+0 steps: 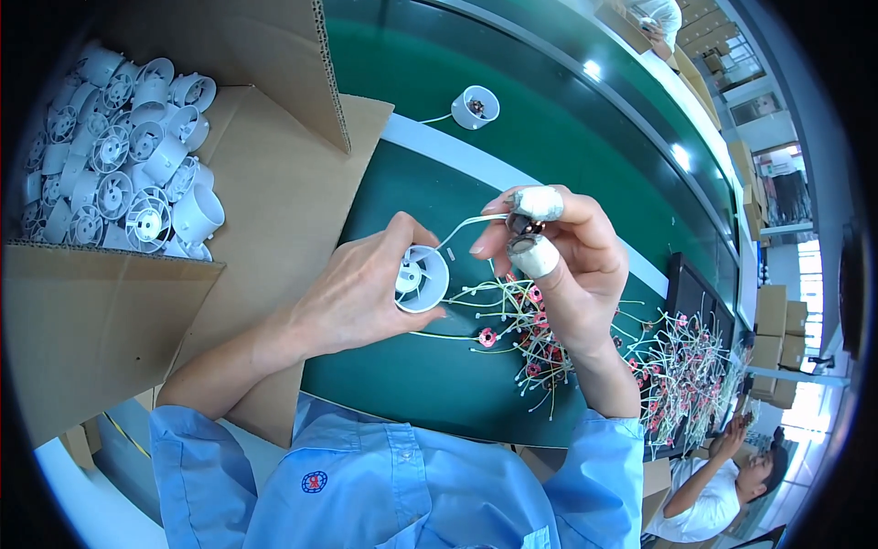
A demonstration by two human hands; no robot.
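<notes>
My left hand (361, 288) grips a white round plastic fan housing (422, 278), its open end facing me with vanes inside. My right hand (567, 265), with white tape on thumb and forefinger, pinches a small wound coil part (524, 224) just right of the housing. A pale wire (466, 222) runs from the coil toward the housing. Below my right hand lies a heap of small coils with red cores and pale wire leads (526, 334) on the green belt (439, 183).
An open cardboard box (101, 320) at my left holds several white fan housings (128, 165). One finished housing with a wire (476, 106) lies farther up the belt. More wired coils (681, 366) pile at right. Another person (722, 485) sits at lower right.
</notes>
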